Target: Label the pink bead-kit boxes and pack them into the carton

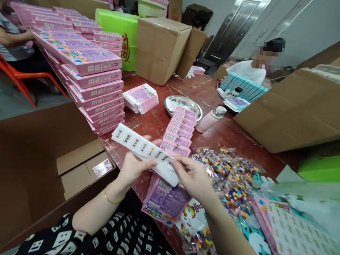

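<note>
At the far left, a person in a grey top (6,38) is seen seated on an orange chair (23,76). Near left, an open cardboard box (17,162) is placed beside the red-brown table (143,123), on which pink boxes (88,60) are stacked high. Behind them to the right, a green box (116,25) and a brown carton (157,50) are set, and a pile of flat cartons (139,97) is left in front. In the near middle, a white sticker strip (140,147) printed with oval labels is supported by the left hand (134,170), its thumb laid along the near edge. The strip's right end is pinched between thumb and fingers of the right hand (195,180). Beneath and beyond it, pink packs (178,130) are laid overlapping in a row. Farther right, a metal dish (200,111) and a pink bottle (208,121) are seen, with clear bags of coloured pieces (236,180) heaped nearer. At far right, teal boxes (244,86) are lined up before a person in white (251,71)
</note>
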A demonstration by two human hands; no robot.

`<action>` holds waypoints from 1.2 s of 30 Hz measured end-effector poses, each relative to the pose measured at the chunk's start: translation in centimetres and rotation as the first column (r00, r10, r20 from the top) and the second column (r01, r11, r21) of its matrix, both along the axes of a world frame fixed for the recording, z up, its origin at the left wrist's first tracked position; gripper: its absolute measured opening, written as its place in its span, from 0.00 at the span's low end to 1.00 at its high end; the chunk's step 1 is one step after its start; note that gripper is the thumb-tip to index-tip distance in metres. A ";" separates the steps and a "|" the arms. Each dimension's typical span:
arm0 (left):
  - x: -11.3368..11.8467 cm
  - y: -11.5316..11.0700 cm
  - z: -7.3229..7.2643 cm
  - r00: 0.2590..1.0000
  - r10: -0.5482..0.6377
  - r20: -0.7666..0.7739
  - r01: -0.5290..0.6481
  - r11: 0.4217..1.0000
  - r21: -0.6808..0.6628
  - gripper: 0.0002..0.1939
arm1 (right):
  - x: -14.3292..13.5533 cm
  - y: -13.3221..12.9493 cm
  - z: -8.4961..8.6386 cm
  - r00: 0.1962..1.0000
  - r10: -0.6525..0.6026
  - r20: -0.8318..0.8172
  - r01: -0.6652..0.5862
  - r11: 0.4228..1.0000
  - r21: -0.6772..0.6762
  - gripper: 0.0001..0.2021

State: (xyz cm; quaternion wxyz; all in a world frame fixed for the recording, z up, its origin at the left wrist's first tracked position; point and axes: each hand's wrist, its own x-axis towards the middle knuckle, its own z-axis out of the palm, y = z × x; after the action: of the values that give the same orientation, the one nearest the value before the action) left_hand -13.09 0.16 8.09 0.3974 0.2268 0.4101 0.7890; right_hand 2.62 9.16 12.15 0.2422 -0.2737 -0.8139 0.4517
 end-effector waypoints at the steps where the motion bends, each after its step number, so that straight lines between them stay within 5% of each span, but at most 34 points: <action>1: 1.0 -0.4 0.0 0.999 -0.033 -0.010 0.033 0.998 -0.048 0.27 | 0.3 -0.4 -0.2 1.000 -0.013 -0.028 0.012 1.000 -0.015 0.12; 8: 3.7 -1.3 0.0 0.979 0.205 0.023 -0.203 0.977 -0.061 0.16 | 3.3 -2.2 -0.9 0.992 -0.114 -0.059 0.107 0.988 -0.107 0.18; 14: 4.8 -1.3 -0.5 0.999 0.027 -0.020 -0.029 0.994 -0.106 0.17 | 3.9 -3.3 -1.5 0.974 -0.165 -0.154 0.144 0.979 -0.142 0.18; 19: 5.2 -1.2 -0.7 0.995 0.078 -0.056 -0.084 0.991 -0.108 0.17 | 4.1 -3.3 -2.5 0.943 -0.239 -0.232 0.170 0.945 -0.279 0.19; 25: 4.8 -1.0 -0.7 0.989 0.105 -0.101 -0.119 0.981 -0.150 0.18 | 4.7 -3.2 -2.1 0.909 -0.199 -0.367 0.244 0.967 0.079 0.05; 29: 4.4 -0.6 -1.1 0.989 0.117 -0.087 -0.130 0.979 -0.159 0.19 | 4.6 -3.0 -1.8 0.847 -0.162 -0.507 0.204 0.979 0.029 0.04; 32: 3.9 -0.3 -1.4 0.987 0.145 -0.068 -0.155 0.975 -0.162 0.20 | 3.9 -0.3 -2.3 0.806 -0.220 -0.550 0.230 0.972 -0.052 0.13; 36: 2.2 0.3 -2.4 0.976 0.216 -0.031 -0.218 0.958 -0.187 0.20 | 2.3 9.5 -3.7 0.820 -0.354 -0.450 0.431 0.899 0.077 0.17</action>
State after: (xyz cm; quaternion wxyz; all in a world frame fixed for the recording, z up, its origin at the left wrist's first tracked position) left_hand -10.88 0.47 5.66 0.3262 0.1457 0.5076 0.7841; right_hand 4.93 18.70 8.50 0.5246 -0.3086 -0.7035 0.3671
